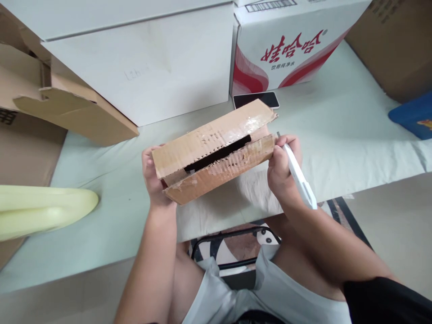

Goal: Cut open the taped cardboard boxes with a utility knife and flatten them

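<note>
Between my hands a small brown cardboard box (211, 146) is held tilted above the cloth-covered table, its two long flaps parted. Something black (218, 154) shows in the gap; its kind is hidden. My left hand (153, 173) grips the box's left end, with the fingers partly behind the cardboard. At the other end, my right hand (281, 162) is closed around a white utility knife (299, 177) and touches the box's right corner with its fingers. A short bit of blade sticks out from the knife's upper end.
A phone (256, 100) lies behind the box, in front of white cartons (151, 67) and a red-and-white water carton (283, 49). Opened cardboard (84, 105) stands at left, near a pale yellow object (47, 209). A blue object (413, 116) sits at right.
</note>
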`<state>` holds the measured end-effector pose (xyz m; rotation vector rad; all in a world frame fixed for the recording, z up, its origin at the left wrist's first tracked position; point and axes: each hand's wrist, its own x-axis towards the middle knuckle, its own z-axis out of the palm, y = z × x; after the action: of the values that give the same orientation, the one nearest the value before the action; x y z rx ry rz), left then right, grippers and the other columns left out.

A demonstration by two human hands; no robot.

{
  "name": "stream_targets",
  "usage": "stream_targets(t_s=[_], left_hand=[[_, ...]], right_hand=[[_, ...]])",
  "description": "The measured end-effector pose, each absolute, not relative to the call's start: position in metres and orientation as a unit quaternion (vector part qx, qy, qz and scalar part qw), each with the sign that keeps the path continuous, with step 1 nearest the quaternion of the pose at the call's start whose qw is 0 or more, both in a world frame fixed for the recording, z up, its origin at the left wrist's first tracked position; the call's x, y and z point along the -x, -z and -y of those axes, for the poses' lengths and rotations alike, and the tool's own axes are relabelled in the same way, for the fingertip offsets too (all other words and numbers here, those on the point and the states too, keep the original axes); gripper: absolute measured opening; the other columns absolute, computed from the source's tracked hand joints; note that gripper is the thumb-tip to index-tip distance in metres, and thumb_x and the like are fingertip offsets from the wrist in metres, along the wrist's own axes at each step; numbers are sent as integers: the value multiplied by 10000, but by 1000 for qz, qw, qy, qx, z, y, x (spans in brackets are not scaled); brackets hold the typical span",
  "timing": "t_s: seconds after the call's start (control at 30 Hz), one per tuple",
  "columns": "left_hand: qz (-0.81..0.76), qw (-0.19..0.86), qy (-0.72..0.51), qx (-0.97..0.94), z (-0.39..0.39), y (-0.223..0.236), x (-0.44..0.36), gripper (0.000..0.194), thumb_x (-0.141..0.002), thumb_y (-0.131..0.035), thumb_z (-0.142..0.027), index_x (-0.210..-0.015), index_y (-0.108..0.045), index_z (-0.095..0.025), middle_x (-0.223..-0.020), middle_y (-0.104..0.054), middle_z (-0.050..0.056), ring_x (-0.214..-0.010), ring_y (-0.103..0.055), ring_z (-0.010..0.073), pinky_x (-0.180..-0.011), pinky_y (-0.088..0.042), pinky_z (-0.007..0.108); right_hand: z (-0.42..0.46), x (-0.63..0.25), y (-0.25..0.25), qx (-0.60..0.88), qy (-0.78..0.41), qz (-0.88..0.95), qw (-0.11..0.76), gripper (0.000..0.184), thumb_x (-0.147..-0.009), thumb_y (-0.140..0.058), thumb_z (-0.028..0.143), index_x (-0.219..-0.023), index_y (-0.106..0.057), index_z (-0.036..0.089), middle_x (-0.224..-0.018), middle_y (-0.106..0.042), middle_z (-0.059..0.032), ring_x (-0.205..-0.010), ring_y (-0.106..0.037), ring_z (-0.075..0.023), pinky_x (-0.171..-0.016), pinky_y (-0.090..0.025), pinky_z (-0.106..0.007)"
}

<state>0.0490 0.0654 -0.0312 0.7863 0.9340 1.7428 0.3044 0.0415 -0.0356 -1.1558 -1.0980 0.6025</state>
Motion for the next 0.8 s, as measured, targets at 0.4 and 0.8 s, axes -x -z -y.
stream_targets(t_s=[0.4,0.8], left_hand=[[-374,463,-728,-340,-66,29,-55,503,-681,-860,-700,-853,-657,-273,-989,-659,9,-958,-656,218,-845,-557,361],[-379,464,-728,-334,-66,29,-55,538,-664,-866,-716,-860,-645,-266,-1000,-666,7,-941,-663,206,-841,-563,350]], right_hand=[[-42,-304,38,497,-270,481,670,198,-945,-558,395,-933,-386,296,-954,-710,-50,-972,-723,-255,-922,-586,-491],[-41,-305,38,492,-268,485,671,157,-945,-549,356,-936,-405,293,-960,-715,-52,-972,-730,-258,-921,-594,-496]])
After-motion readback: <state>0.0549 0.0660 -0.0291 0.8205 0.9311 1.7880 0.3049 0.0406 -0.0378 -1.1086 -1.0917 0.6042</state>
